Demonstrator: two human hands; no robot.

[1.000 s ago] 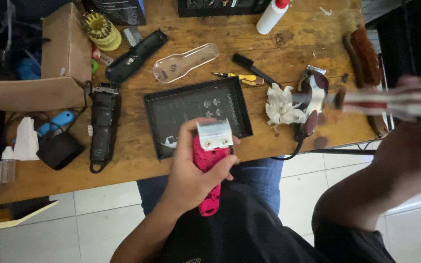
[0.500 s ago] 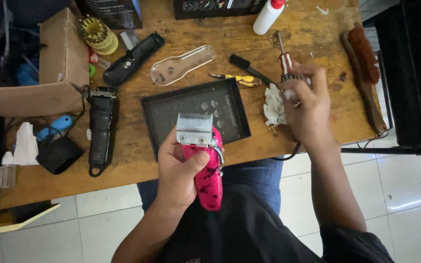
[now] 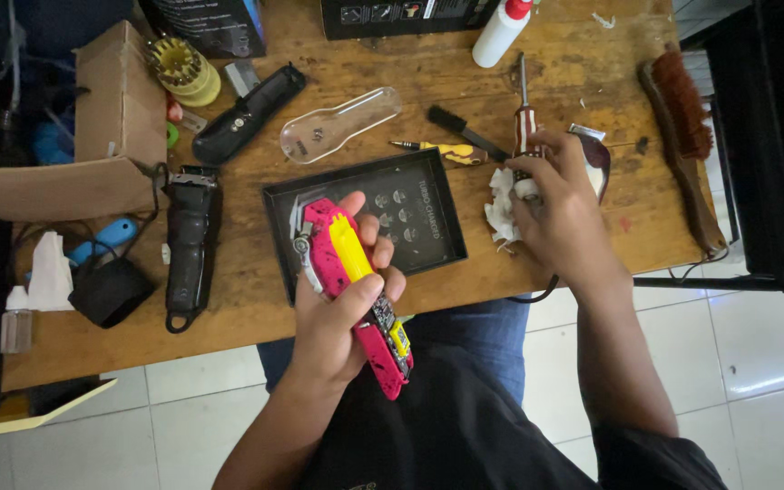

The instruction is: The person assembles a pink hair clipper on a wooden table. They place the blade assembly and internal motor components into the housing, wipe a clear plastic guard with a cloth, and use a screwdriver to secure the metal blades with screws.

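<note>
Pink hair clipper (image 3: 356, 299), opened so that a yellow part and some inner pieces show along its top, sits clasped in the left hand (image 3: 342, 313) just above the near edge of the wooden table (image 3: 256, 299), its blade end pointing toward the shallow black tray (image 3: 428, 195) that lies flat in front of the person. The fingers wrap around the clipper's body and the thumb presses along its side. Further right, the right hand (image 3: 560, 213) is closed around the red-and-clear handle of a screwdriver (image 3: 523, 109), whose metal shaft points away from the person across the tabletop; the hand rests over a crumpled white tissue (image 3: 501, 213). Left of the tray lies a black clipper (image 3: 191, 245), and beyond it a second black clipper body (image 3: 247, 113) beside a clear plastic cover (image 3: 338, 124). A small yellow-handled tool (image 3: 442, 150) and a brown brush (image 3: 682, 118) lie on the far and right parts of the table.
</note>
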